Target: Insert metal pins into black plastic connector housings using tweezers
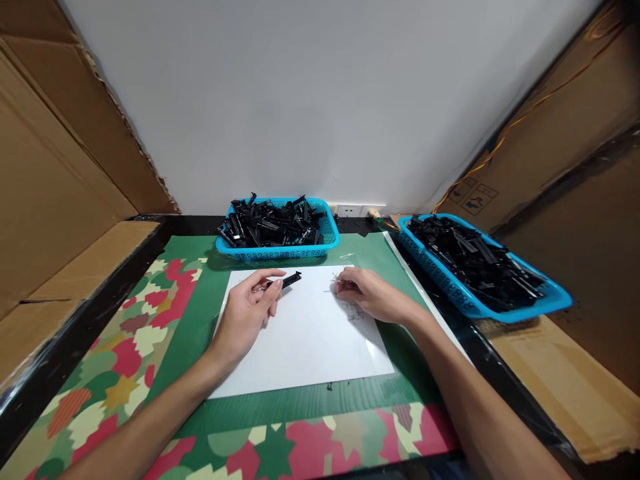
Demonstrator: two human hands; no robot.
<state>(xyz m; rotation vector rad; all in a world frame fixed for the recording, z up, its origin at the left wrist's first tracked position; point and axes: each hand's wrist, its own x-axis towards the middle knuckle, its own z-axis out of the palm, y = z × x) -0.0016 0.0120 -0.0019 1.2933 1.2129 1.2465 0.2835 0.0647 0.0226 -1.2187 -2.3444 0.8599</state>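
Observation:
My left hand (pixel 253 299) is closed around a narrow black plastic part (pixel 291 279), whose notched end sticks out to the right above a white sheet (pixel 300 347). Over the sheet's right side, my right hand (pixel 364 291) pinches a thin metal pin (pixel 330 289) between thumb and fingers. Beneath and beside that hand lies a loose scatter of small, thin metal pieces (pixel 354 311), partly hidden by it. The two hands are apart.
A blue basket (pixel 280 252) heaped with black plastic parts stands behind the sheet. Another blue basket (pixel 470 307) of such parts sits at the right. Cardboard walls (pixel 50 160) flank the table. A power socket (pixel 349 211) is on the back wall. Tiny black bits (pixel 330 387) lie near the sheet's front edge.

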